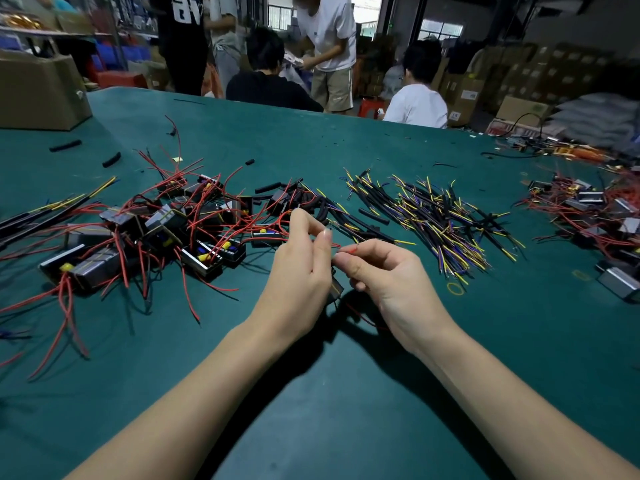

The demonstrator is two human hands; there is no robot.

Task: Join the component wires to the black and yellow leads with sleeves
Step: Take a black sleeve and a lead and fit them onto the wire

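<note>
Head view shows a wide green felt-topped work table [346,393] with the job plainly in its middle stretch. At far left sits a brown cardboard box [38,95], and below it a few long black-and-yellow cables [52,209] lie flat. Next comes a tangled heap of small black boxy components with thin red wires [166,233], apparently the stock waiting to be joined; short black sleeve tubes [268,187] lie loose just beyond it. At centre the left hand [298,271] is raised off the table, its thumb and forefinger pinched narrow on something fine, most likely the bared end of a lead, though that is too small to tell. Just beside it, the right hand [388,275] pinches the tip of one thin red component wire [348,250] between thumb and forefinger, the other fingers curled under; a small black component [336,287] hangs between the two hands. No sleeve shows on this joint yet, so I judge it barely begun. Right of the hands spreads a big loose pile of short black-and-yellow leads [440,220], still unused. At far right, another heap of components with red wires [588,209] may be finished pieces, but that cannot be confirmed.
</note>
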